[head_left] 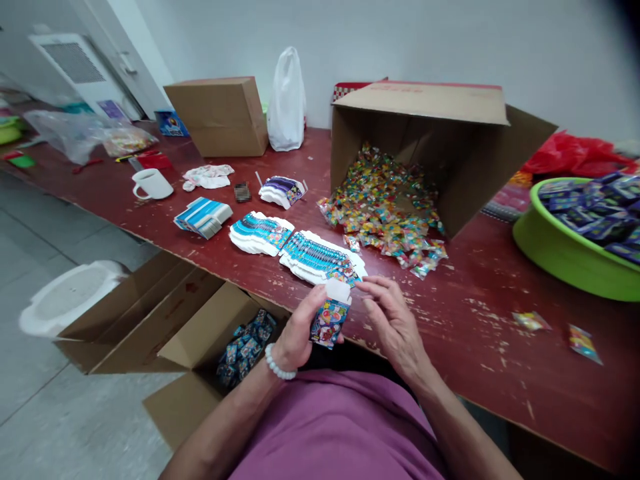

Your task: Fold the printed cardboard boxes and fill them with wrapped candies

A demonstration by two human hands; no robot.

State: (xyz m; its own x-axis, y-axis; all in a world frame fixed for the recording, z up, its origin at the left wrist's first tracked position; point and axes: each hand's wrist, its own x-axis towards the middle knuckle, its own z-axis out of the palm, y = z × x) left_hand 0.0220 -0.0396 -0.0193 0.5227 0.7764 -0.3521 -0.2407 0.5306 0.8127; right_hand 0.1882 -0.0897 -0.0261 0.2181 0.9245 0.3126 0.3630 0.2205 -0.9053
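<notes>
My left hand (299,333) grips a small printed candy box (330,321), its white top flap standing up. Just to the right, my right hand (393,320) is beside the flap with fingers spread and nothing visible in them. Behind my hands lie two fanned rows of flat blue boxes, a nearer row (320,257) and a farther row (263,233). Wrapped candies (385,213) spill onto the table from a large cardboard carton (465,160) lying on its side.
On the red table (450,340) stand a white mug (153,184), a blue-and-white stack (203,217), a purple fanned stack (281,191) and a closed carton (220,117). A green basin (565,253) of dark packets is at right. Below left, an open carton (200,333) holds small blue boxes; a white stool (70,300) stands beyond.
</notes>
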